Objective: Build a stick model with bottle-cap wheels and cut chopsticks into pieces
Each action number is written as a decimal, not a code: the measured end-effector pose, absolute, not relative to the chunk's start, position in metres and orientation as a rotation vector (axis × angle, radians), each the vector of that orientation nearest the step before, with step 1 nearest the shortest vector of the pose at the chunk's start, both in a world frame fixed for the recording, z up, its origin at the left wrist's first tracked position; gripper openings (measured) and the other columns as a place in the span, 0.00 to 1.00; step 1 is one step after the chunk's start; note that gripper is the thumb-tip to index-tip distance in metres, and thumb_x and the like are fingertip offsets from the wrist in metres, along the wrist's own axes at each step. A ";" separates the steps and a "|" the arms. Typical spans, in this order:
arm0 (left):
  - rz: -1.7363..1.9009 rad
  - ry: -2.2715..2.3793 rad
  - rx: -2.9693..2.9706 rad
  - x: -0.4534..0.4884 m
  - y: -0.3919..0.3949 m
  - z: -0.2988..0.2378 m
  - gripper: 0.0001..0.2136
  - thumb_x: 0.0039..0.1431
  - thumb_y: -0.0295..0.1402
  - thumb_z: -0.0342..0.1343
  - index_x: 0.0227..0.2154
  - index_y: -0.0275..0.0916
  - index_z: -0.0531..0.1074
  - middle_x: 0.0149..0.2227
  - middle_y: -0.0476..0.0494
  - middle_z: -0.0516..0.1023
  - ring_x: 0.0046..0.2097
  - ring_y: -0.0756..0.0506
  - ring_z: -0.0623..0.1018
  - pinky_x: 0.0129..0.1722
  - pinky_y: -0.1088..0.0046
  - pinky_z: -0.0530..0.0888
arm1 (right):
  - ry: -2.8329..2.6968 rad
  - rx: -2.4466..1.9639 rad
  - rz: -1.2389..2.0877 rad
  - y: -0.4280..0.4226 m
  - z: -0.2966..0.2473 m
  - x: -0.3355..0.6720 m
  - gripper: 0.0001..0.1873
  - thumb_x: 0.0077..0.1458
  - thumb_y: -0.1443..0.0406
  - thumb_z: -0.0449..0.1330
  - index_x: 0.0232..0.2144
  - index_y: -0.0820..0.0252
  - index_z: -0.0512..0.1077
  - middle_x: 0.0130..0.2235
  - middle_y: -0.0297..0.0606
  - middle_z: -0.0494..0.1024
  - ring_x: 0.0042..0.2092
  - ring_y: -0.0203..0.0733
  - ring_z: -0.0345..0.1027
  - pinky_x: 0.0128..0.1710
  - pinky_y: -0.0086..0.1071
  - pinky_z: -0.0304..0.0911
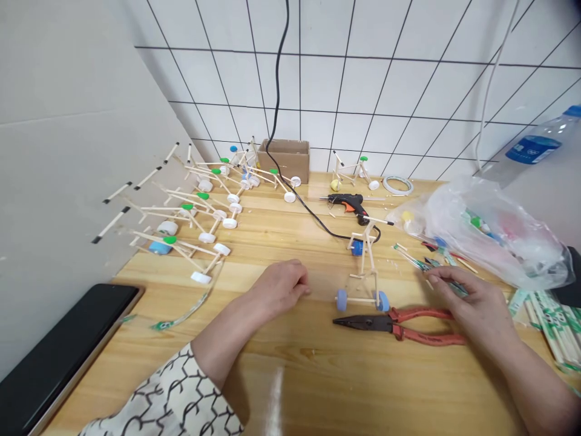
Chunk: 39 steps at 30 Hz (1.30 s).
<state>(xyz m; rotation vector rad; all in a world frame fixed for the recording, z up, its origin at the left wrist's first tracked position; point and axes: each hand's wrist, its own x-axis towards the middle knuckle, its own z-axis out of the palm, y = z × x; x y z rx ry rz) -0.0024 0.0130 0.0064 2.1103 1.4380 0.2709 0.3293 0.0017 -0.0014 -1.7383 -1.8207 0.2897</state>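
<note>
My left hand [281, 286] rests on the wooden table [290, 375], fingers curled loosely, holding nothing I can see. A small stick model with blue cap wheels [363, 272] stands upright just to its right. Red-handled long-nose pliers [399, 326] lie flat in front of the model. My right hand [472, 303] lies over the plier handles' right end, its fingertips pinching thin sticks in green wrappers [431, 265].
Several finished stick models with white, green and blue caps [204, 212] crowd the back left. A black glue gun [349, 203] with cable, cardboard box [285, 158], tape roll [397, 184], plastic bag [490, 233], water bottle [540, 142], chopstick packs [554, 321] and a phone [63, 351].
</note>
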 end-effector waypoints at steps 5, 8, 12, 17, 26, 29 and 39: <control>0.280 1.440 2.108 -0.007 0.013 0.007 0.04 0.47 0.32 0.58 0.25 0.38 0.70 0.28 0.49 0.72 0.31 0.48 0.72 0.29 0.75 0.65 | -1.826 -1.758 0.292 0.000 0.001 0.329 0.12 0.48 0.55 0.55 0.28 0.55 0.73 0.32 0.35 0.78 0.36 0.47 0.72 0.38 0.36 0.64; 0.265 1.441 2.109 -0.010 0.014 0.007 0.03 0.46 0.31 0.58 0.24 0.37 0.70 0.28 0.49 0.72 0.31 0.48 0.72 0.29 0.76 0.65 | -1.843 -1.763 0.281 -0.001 0.000 0.332 0.11 0.49 0.55 0.55 0.29 0.54 0.73 0.33 0.35 0.78 0.37 0.47 0.72 0.39 0.35 0.64; 0.259 1.402 2.126 -0.011 0.014 0.006 0.04 0.48 0.27 0.54 0.21 0.38 0.70 0.26 0.49 0.72 0.30 0.49 0.71 0.28 0.76 0.64 | -1.848 -1.750 0.274 -0.001 -0.003 0.332 0.10 0.50 0.57 0.55 0.30 0.54 0.73 0.34 0.35 0.78 0.38 0.46 0.72 0.39 0.34 0.64; 0.363 1.439 2.040 -0.012 0.015 0.009 0.05 0.50 0.29 0.50 0.22 0.37 0.69 0.24 0.50 0.72 0.27 0.49 0.70 0.27 0.76 0.63 | -1.886 -1.728 0.257 -0.001 -0.002 0.330 0.11 0.50 0.57 0.54 0.29 0.55 0.73 0.33 0.35 0.78 0.36 0.45 0.72 0.38 0.34 0.64; 0.604 1.398 1.901 -0.015 0.018 0.004 0.08 0.51 0.29 0.46 0.30 0.36 0.70 0.28 0.47 0.74 0.31 0.47 0.72 0.31 0.74 0.66 | -1.837 -1.720 0.262 0.003 -0.003 0.330 0.11 0.50 0.58 0.54 0.29 0.56 0.73 0.33 0.36 0.78 0.36 0.45 0.72 0.38 0.35 0.65; 0.562 1.421 1.954 -0.010 0.017 0.009 0.09 0.52 0.29 0.45 0.30 0.37 0.70 0.27 0.48 0.74 0.30 0.48 0.71 0.30 0.74 0.66 | -1.839 -1.707 0.257 0.003 0.001 0.326 0.11 0.51 0.58 0.53 0.29 0.57 0.73 0.33 0.38 0.78 0.36 0.45 0.72 0.38 0.35 0.64; 0.412 1.553 2.122 0.002 0.015 0.006 0.12 0.55 0.29 0.41 0.36 0.40 0.70 0.21 0.51 0.71 0.25 0.48 0.70 0.26 0.75 0.63 | -2.221 -1.696 0.321 0.047 0.042 0.319 0.09 0.50 0.63 0.53 0.31 0.58 0.72 0.32 0.36 0.78 0.33 0.41 0.71 0.32 0.30 0.61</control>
